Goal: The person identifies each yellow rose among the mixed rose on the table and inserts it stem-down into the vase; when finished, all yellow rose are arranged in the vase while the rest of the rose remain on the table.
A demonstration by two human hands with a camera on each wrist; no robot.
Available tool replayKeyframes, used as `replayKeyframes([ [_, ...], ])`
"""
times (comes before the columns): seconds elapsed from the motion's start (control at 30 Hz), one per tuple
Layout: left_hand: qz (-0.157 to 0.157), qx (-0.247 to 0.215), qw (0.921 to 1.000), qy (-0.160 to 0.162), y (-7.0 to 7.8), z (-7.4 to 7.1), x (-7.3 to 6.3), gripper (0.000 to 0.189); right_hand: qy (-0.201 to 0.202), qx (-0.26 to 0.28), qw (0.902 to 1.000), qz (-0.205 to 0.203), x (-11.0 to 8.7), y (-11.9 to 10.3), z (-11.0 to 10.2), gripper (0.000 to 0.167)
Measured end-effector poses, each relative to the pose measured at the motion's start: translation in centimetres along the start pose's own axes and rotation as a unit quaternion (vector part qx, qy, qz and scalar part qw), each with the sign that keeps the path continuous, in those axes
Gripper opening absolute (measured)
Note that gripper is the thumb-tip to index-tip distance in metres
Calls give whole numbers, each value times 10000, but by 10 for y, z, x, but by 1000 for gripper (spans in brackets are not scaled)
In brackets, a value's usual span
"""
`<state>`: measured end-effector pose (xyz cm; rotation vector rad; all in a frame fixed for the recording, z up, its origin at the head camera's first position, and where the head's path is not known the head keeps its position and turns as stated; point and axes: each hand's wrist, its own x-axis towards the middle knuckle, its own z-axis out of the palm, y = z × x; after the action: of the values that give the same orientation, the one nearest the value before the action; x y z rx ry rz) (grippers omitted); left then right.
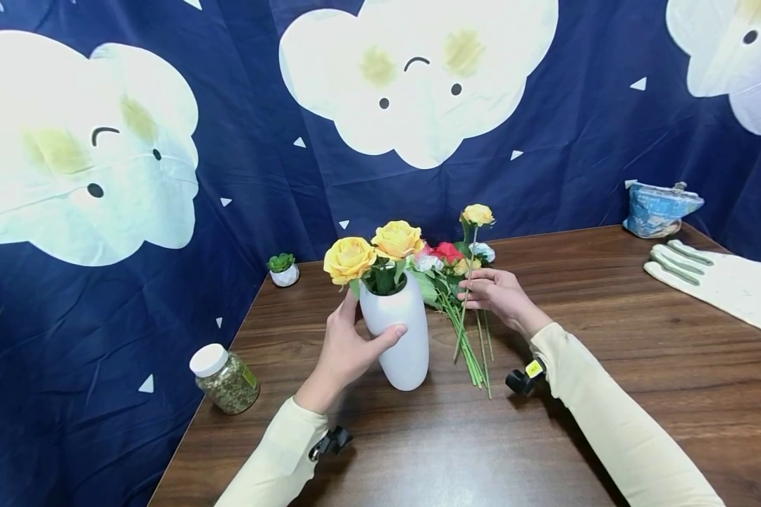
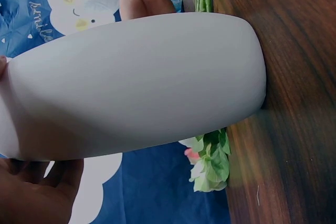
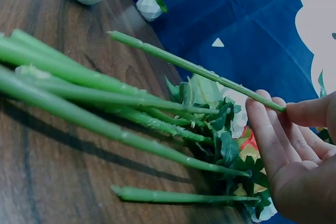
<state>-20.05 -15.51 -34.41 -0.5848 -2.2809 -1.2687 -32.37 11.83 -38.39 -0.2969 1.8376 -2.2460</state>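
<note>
My left hand [image 1: 347, 343] grips the white vase [image 1: 401, 331], fingers round its far side and thumb across the front. Two yellow roses [image 1: 373, 248] stand in the vase's mouth. The left wrist view has the vase [image 2: 142, 82] filling its middle, base toward the wood. Between thumb and fingers my right hand [image 1: 497, 299] pinches the stem of a single yellow rose [image 1: 478, 215], its bloom upright. In the right wrist view that green stem [image 3: 194, 69] slants above a pile of other stems [image 3: 105, 85]. Red, white and yellow flowers [image 1: 447, 253] lie behind the right hand.
A lidded jar of dried greenery [image 1: 227, 380] stands at the table's left edge, with a small potted succulent [image 1: 284, 270] behind it. Far right are a blue bag [image 1: 659, 210] and a white cloth-like item with green stripes [image 1: 729, 282]. A blue cloud-patterned curtain [image 1: 254, 169] hangs behind.
</note>
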Motion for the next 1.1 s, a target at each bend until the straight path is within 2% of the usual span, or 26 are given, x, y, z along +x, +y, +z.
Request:
replayKeyframes([
  [0.17,-13,16,10000,-5,0,1,-1,76,277,349,9986,-285,-3,-6,2,7],
  [0.27,-11,13,10000,-4,0,2,-1,76,430,531,9964,-493,-6,-12,4,6],
  [0.6,50,12,10000,-7,-2,1,-1,77,706,925,9875,-1067,-11,-32,13,12],
  [0.83,-27,1,10000,-13,-2,0,-1,77,729,1108,9830,-1270,-15,-41,17,13],
  [1.1,84,-5,10000,8,-2,1,-1,77,894,1240,9742,-1663,-24,-56,26,24],
])
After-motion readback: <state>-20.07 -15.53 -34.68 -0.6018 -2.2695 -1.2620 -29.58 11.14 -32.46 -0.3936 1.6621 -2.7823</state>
